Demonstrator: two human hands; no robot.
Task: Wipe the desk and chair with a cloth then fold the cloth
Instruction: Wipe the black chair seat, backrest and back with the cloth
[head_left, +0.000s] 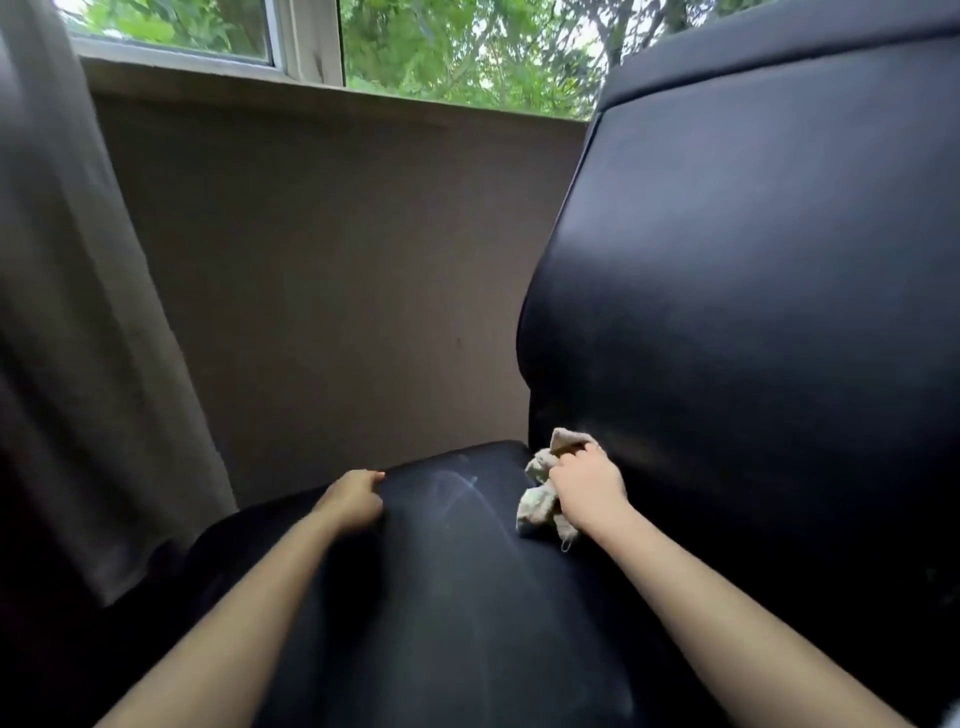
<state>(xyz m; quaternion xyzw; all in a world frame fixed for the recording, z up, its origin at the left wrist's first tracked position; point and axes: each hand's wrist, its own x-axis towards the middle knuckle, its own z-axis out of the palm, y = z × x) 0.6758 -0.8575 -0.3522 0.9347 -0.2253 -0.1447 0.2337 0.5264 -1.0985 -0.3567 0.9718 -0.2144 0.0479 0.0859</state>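
A black leather chair (467, 597) seen from above, beside a beige wall (337, 286) under a window (441, 47). The right grip (587, 486) clutches a crumpled beige cloth (540, 499), pressed on the seat where it meets the backrest. The left grip (353, 501) curls over the seat's left edge. Faint wipe streaks (457, 483) mark the seat between them.

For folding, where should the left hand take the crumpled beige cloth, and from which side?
Probably pinch the loose end of the crumpled beige cloth left of the right hand, coming from the left over the black chair seat. That end lies free on the seat; the rest is bunched inside that hand's grip.
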